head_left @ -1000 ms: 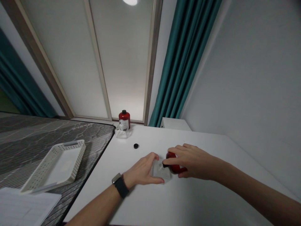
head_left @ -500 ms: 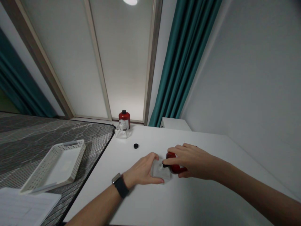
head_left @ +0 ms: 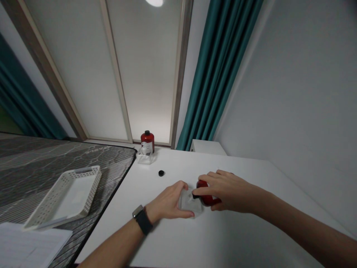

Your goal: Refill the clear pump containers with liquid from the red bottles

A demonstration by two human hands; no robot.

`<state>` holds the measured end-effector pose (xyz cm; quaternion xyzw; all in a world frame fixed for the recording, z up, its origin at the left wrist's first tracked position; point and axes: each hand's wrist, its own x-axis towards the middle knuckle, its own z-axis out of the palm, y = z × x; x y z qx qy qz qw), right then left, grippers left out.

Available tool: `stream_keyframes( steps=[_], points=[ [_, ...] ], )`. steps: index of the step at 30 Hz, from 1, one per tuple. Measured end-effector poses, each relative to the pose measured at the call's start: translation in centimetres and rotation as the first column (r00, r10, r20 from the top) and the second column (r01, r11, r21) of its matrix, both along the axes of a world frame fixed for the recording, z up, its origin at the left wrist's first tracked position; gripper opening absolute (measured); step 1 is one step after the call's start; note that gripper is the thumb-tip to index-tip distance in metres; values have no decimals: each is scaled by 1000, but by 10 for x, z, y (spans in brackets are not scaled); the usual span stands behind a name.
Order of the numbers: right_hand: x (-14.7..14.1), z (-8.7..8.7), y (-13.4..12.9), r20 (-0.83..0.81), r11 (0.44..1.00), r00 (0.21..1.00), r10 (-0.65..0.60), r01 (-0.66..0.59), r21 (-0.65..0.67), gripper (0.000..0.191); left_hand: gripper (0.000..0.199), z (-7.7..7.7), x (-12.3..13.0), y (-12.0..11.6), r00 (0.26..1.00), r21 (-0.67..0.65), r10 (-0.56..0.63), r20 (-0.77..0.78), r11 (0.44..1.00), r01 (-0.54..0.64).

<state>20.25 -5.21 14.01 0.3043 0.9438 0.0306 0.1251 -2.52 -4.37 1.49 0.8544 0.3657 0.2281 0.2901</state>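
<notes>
My left hand (head_left: 174, 201), with a dark watch on its wrist, grips a small clear box (head_left: 191, 203) by its left side, thumb and fingers on opposite edges. Wrapped over a red bottle (head_left: 208, 201) is my right hand (head_left: 221, 190). The bottle lies tilted toward the box, its black neck or mouth (head_left: 196, 195) over the box's right edge. My right fingers and palm cover much of the bottle. Whether anything flows out is too small to tell. A black bottle cap (head_left: 161, 173) lies on the white table beyond my left hand.
Another red bottle (head_left: 150, 138) with a black cap stands at the table's far left corner, behind a clear box (head_left: 143, 159). To the left, a white perforated basket (head_left: 93, 190) and paper sheets (head_left: 33, 245) lie on a grey patterned surface. A white cabinet (head_left: 209, 147) stands behind.
</notes>
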Motion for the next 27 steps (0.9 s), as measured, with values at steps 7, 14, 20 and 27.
stream_keyframes(
  steps=[7,14,20,27],
  points=[
    [-1,0,0,11,1000,1000,11,-12,19,54,61,-1,0,1,1000,13,-4,-11,1000,4],
    [1,-1,0,-6,999,1000,28,-28,33,54,62,1,-1,1,1000,17,-9,-22,1000,9],
    [2,-3,1,-19,997,998,60,-59,56,53,62,4,-2,0,999,19,-16,-29,1000,17],
    [1,-3,2,-17,997,998,60,-59,49,54,62,4,-2,0,999,18,-11,-36,1000,11]
  ],
)
